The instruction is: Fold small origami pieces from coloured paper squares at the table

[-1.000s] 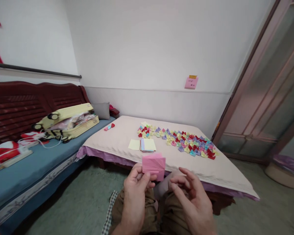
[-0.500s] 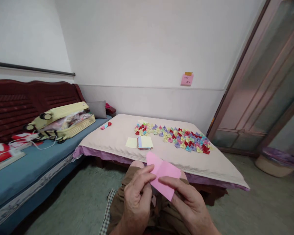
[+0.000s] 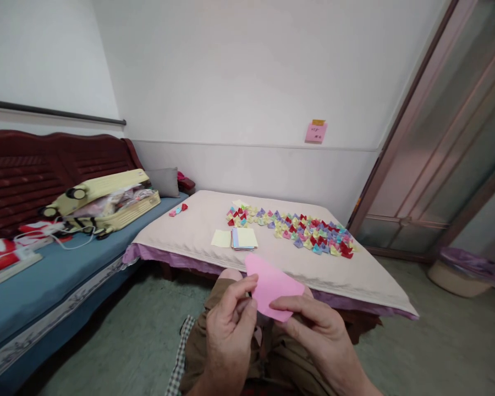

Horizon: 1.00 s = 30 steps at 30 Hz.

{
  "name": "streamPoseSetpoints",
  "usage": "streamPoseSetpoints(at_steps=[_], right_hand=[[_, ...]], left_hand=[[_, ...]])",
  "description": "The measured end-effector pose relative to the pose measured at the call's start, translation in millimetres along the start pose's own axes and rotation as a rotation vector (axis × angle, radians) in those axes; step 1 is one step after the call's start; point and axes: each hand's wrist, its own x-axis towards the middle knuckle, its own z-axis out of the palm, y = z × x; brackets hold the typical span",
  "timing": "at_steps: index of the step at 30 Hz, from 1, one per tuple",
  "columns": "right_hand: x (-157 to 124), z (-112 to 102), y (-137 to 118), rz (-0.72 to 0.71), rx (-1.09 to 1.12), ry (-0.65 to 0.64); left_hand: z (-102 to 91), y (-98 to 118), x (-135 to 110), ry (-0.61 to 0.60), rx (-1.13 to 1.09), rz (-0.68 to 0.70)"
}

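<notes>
A pink paper square (image 3: 272,287) is held above my knees, partly folded. My left hand (image 3: 231,330) pinches its left edge with thumb and fingers closed. My right hand (image 3: 317,335) grips its lower right edge, index finger laid along the paper. Ahead, on the cloth-covered table (image 3: 190,236), lies a small stack of coloured paper sheets (image 3: 243,239) with a loose yellow sheet (image 3: 221,238) beside it. Behind them spreads a band of several small folded paper pieces (image 3: 297,228) in red, yellow, blue and purple.
Two small folded pieces (image 3: 177,209) lie at the table's far left corner. A blue-cushioned wooden bench (image 3: 45,280) at left carries an open yellow suitcase (image 3: 107,203). A glass door (image 3: 449,148) stands at right, a bin (image 3: 462,272) beside it. A pink note (image 3: 315,132) hangs on the wall.
My right hand has come in and taken hold of the pink paper, which went from a folded block held up by the left hand to a flatter sheet held lower by both hands.
</notes>
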Motion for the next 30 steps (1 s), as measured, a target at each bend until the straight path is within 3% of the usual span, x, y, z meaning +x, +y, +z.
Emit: streamPoseSetpoints(at_steps=[11, 20, 26, 30], right_hand=[[9.7, 16.2, 4.3, 0.171, 0.112, 0.210], [9.3, 17.6, 4.6, 0.211, 0.142, 0.200], [9.3, 18.4, 5.1, 0.215, 0.179, 0.209], [9.5, 19.1, 5.7, 0.218, 0.193, 0.216]], left_hand=[[4.1, -0.3, -3.3, -0.020, 0.037, -0.083], [7.7, 0.2, -5.3, 0.001, 0.005, -0.088], [15.4, 0.2, -10.3, 0.095, 0.043, -0.006], [14.5, -5.3, -11.3, 0.073, 0.094, 0.018]])
